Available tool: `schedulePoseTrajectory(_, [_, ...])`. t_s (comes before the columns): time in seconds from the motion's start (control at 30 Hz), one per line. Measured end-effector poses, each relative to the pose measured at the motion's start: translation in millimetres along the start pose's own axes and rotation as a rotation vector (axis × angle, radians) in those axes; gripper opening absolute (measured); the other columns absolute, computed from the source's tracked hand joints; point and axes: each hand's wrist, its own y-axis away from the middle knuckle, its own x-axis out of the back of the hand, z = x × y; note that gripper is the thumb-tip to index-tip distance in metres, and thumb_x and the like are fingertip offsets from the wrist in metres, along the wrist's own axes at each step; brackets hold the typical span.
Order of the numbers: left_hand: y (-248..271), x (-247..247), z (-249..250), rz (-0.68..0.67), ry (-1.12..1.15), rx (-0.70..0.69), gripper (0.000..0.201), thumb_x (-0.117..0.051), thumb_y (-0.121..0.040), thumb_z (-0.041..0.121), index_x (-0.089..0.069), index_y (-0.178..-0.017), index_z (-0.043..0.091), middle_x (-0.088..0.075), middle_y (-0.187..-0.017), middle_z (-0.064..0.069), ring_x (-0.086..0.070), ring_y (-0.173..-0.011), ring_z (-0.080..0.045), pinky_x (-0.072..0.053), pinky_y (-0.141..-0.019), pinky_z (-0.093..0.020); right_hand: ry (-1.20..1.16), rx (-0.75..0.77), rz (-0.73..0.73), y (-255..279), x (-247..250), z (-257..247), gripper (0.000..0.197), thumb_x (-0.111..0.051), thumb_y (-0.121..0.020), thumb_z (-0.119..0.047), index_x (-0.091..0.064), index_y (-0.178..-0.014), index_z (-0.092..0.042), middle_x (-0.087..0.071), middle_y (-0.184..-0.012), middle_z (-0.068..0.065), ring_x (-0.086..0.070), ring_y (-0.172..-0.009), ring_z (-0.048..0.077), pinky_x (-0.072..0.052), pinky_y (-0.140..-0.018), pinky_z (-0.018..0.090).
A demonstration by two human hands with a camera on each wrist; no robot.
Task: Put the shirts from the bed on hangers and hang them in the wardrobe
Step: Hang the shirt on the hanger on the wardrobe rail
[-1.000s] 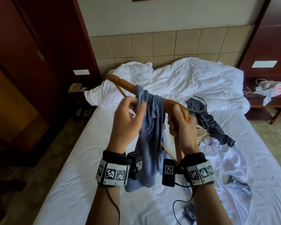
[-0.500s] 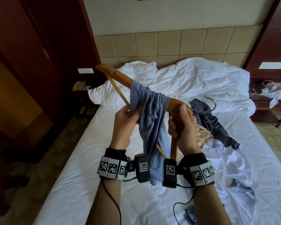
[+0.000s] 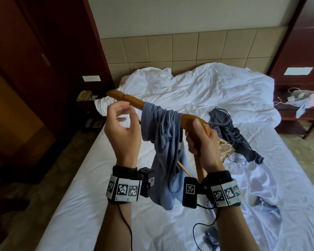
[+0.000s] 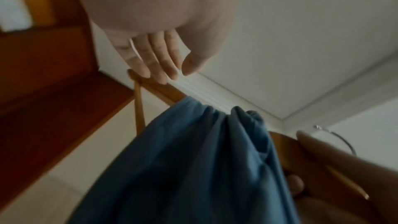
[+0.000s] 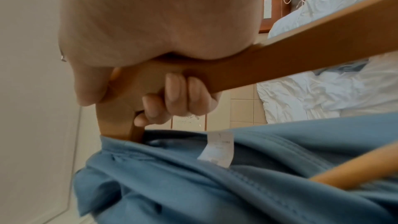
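Slanting up-left, the wooden hanger point(image 3: 134, 101) sits clenched in the right hand point(image 3: 205, 142), left hand point(image 3: 123, 131) loose.

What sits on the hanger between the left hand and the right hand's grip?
The bunched blue shirt, draped over the wooden hanger, hangs between the free left hand and the gripping right hand; clearest in the head view.

Glossy wooden hanger point(image 3: 129, 100), soft matt cloth shirt point(image 3: 163, 142), crumpled white bedsheet point(image 3: 198, 91).
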Motion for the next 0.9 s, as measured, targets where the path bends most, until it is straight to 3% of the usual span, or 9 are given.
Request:
schedulePoseTrajectory(0.07, [-4,4,4,-0.033,-0.118,-0.189,0.012,-0.063,-0.099,0.010,-0.068,-0.110,0.008,-0.067,-0.105,0.008,-0.064,-0.098,-0.007,-0.053,-0.087,-0.034,0.025,0.002,-0.050,2,-1,-2,0.050,-0.067,-0.096,-0.046,-0.063,-0.086,0.003,-0.049,-0.061,0.003,-0.035,-0.050,0.014,-0.025,-0.044,0.022])
schedulePoseTrajectory(0.17, [-9,7,5,-0.202,-0.364,-0.364,0.017,-0.056,-0.105,0.021,-0.070,-0.100,0.013,-0.066,-0.096,0.007,-0.062,-0.094,-0.016,-0.050,-0.089,-0.039,0.046,0.001,-0.134,4,-5,-6,0.054,-0.068,-0.095,-0.048,-0.062,-0.084,0.004,-0.046,-0.059,0.005,-0.032,-0.051,0.016,-0.020,-0.046,0.026])
schedulePoseTrajectory(0.3, [-1,-3,5,-0.418,-0.584,-0.428,0.041,-0.039,-0.111,0.035,-0.054,-0.078,0.016,-0.055,-0.070,0.003,-0.052,-0.070,-0.019,-0.044,-0.102,-0.044,0.131,-0.002,-0.205,6,-11,-7,0.060,-0.069,-0.097,-0.048,-0.065,-0.083,0.010,-0.044,-0.057,0.013,-0.032,-0.046,0.015,-0.025,-0.045,0.023])
schedulePoseTrajectory(0.4, [11,-11,8,-0.510,-0.590,-0.475,0.047,-0.028,-0.113,0.035,-0.045,-0.071,0.019,-0.048,-0.060,0.002,-0.054,-0.059,-0.027,-0.043,-0.076,-0.041,0.176,-0.013,-0.254,8,-15,-6,0.051,-0.067,-0.101,-0.043,-0.071,-0.084,0.005,-0.045,-0.056,0.016,-0.034,-0.047,0.018,-0.028,-0.046,0.022])
schedulePoseTrajectory(0.5, [10,-10,8,-0.467,-0.593,-0.486,0.049,-0.027,-0.112,0.033,-0.040,-0.067,0.020,-0.043,-0.057,0.004,-0.051,-0.055,-0.025,-0.040,-0.068,-0.039,0.181,0.003,-0.308,10,-16,-7,0.043,-0.063,-0.103,-0.039,-0.073,-0.087,0.000,-0.057,-0.062,0.023,-0.042,-0.048,0.022,-0.036,-0.048,0.024])
schedulePoseTrajectory(0.63, [1,0,-3,-0.401,-0.596,-0.425,0.055,-0.027,-0.113,0.031,-0.036,-0.060,0.018,-0.035,-0.053,0.005,-0.037,-0.047,-0.022,-0.041,-0.059,-0.039,0.230,-0.005,-0.417,7,-11,-5,0.037,-0.060,-0.102,-0.038,-0.072,-0.103,-0.003,-0.073,-0.083,0.027,-0.066,-0.066,0.029,-0.055,-0.067,0.031])
schedulePoseTrajectory(0.7, [-1,5,-7,-0.351,-0.621,-0.398,0.059,-0.027,-0.113,0.032,-0.036,-0.056,0.018,-0.035,-0.051,0.005,-0.037,-0.043,-0.022,-0.035,-0.056,-0.035,0.340,0.000,-0.457,3,-7,1,0.049,-0.056,-0.104,-0.045,-0.072,-0.105,0.001,-0.073,-0.082,0.022,-0.069,-0.069,0.025,-0.056,-0.072,0.033])
schedulePoseTrajectory(0.8, [-3,8,-7,-0.310,-0.646,-0.389,0.060,-0.026,-0.113,0.033,-0.036,-0.056,0.019,-0.034,-0.049,0.006,-0.034,-0.041,-0.018,-0.026,-0.057,-0.031,0.396,0.066,-0.437,2,-11,7,0.054,-0.050,-0.108,-0.047,-0.071,-0.101,0.003,-0.064,-0.075,0.020,-0.061,-0.066,0.021,-0.051,-0.070,0.037])
schedulePoseTrajectory(0.9, [2,7,1,-0.313,-0.614,-0.359,0.062,-0.019,-0.113,0.039,-0.042,-0.059,0.019,-0.040,-0.049,0.005,-0.046,-0.041,-0.022,-0.027,-0.052,-0.029,0.369,0.119,-0.406,1,-17,10,0.058,-0.049,-0.108,-0.048,-0.064,-0.096,0.007,-0.057,-0.069,0.017,-0.053,-0.064,0.020,-0.043,-0.065,0.032])
